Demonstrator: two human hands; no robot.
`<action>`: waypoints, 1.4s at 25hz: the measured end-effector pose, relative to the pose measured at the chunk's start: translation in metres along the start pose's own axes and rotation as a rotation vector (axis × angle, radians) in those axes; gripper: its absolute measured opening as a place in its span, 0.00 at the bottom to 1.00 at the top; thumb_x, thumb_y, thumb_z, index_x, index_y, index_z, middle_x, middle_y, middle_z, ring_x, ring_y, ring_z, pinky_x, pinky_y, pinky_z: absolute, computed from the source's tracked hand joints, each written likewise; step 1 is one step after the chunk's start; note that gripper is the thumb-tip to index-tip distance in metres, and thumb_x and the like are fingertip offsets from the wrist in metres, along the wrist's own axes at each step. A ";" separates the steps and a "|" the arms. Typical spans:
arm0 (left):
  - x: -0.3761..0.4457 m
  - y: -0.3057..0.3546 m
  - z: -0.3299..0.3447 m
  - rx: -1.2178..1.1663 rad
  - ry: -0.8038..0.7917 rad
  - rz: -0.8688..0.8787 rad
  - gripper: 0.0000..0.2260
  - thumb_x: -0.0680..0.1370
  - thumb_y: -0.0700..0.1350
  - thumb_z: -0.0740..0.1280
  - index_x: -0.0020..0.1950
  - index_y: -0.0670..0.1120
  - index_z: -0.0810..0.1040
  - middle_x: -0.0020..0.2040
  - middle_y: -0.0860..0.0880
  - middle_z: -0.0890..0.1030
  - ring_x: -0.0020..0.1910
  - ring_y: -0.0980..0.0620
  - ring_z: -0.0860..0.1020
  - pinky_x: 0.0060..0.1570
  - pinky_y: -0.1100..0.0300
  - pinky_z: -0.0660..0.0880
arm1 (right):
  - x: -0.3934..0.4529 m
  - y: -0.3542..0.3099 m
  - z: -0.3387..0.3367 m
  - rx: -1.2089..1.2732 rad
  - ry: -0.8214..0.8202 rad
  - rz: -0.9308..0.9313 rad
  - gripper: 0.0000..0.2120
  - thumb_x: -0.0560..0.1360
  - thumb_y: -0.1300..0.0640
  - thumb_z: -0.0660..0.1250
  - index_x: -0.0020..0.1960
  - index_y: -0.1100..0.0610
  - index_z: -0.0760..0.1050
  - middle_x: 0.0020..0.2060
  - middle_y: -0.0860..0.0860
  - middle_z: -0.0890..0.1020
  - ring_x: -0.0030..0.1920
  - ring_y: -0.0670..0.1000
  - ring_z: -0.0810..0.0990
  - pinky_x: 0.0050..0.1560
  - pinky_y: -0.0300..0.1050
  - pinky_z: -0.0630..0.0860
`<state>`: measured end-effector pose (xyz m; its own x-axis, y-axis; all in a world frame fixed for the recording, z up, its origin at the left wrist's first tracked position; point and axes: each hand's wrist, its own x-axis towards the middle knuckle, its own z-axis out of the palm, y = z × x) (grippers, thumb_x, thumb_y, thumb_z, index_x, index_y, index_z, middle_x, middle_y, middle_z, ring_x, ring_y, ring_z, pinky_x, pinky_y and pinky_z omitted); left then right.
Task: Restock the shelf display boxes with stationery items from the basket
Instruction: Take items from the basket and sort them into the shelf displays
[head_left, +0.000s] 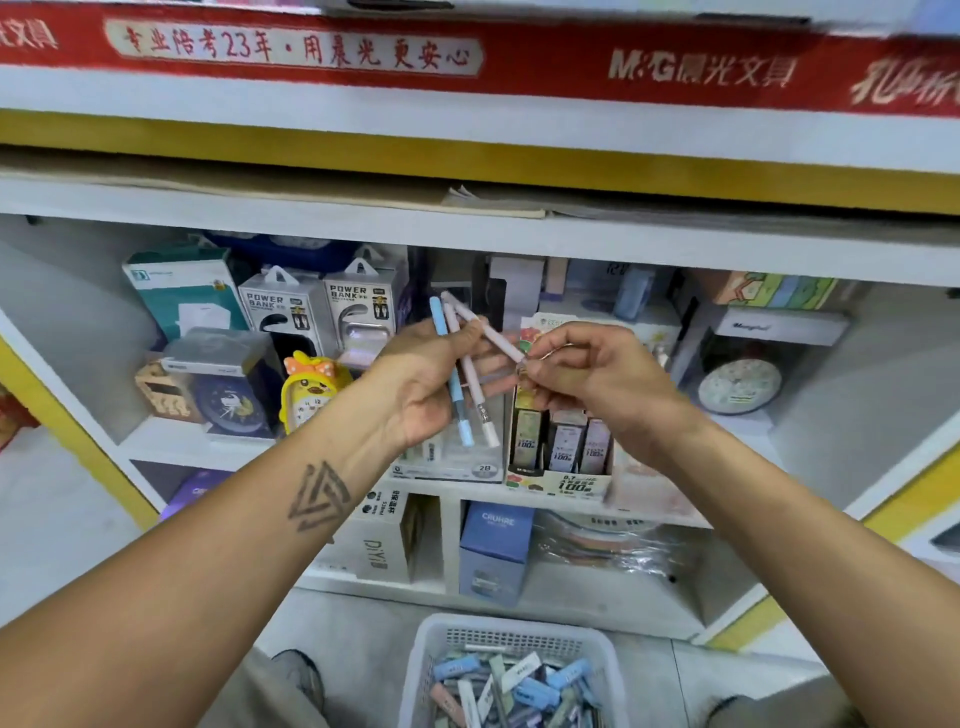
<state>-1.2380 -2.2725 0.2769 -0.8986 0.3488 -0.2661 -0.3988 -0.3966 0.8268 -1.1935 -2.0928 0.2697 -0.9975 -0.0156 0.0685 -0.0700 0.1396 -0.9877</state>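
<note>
My left hand (431, 387) grips a small bunch of pens in front of the shelf: a blue pen (453, 384) and a pale pink pen (477, 387) point down and up through the fist. A third pale pink pen (488, 332) slants to the right, and my right hand (582, 371) pinches its lower end. Behind and below the hands stand the shelf display boxes: a lead-refill box (563, 457) marked 100 and a clear 2B box (452, 462). On the floor below sits the white basket (511, 631), holding several pastel stationery packs.
Power bank boxes (322, 306), a yellow duck clock (311, 389) and other boxed goods fill the left of the shelf. A round clock (740, 387) stands at the right. A blue carton (493, 551) and a white DIY box (382, 545) occupy the lower shelf. My shoes flank the basket.
</note>
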 end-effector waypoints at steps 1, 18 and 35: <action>0.000 -0.003 0.005 0.056 -0.008 -0.009 0.07 0.83 0.39 0.61 0.60 0.40 0.74 0.52 0.36 0.84 0.41 0.44 0.85 0.37 0.54 0.83 | -0.001 -0.001 -0.012 0.001 0.082 -0.017 0.04 0.75 0.68 0.71 0.49 0.63 0.81 0.37 0.57 0.84 0.34 0.52 0.81 0.38 0.41 0.79; 0.018 -0.057 0.060 0.094 -0.212 -0.067 0.04 0.80 0.37 0.65 0.50 0.37 0.79 0.43 0.37 0.83 0.47 0.39 0.85 0.51 0.42 0.82 | -0.024 0.021 -0.130 -0.791 0.467 -0.224 0.06 0.76 0.59 0.73 0.53 0.58 0.82 0.41 0.52 0.85 0.41 0.49 0.83 0.45 0.33 0.77; 0.018 -0.054 0.055 0.055 -0.166 -0.023 0.07 0.79 0.34 0.65 0.54 0.35 0.80 0.48 0.38 0.84 0.49 0.45 0.84 0.53 0.46 0.81 | -0.018 0.039 -0.116 -0.837 0.352 -0.171 0.05 0.78 0.62 0.69 0.53 0.55 0.77 0.41 0.51 0.84 0.42 0.46 0.84 0.39 0.35 0.76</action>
<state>-1.2224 -2.1978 0.2547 -0.8451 0.4945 -0.2032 -0.4039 -0.3414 0.8487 -1.1785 -1.9721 0.2459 -0.9078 0.1807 0.3784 -0.0615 0.8353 -0.5464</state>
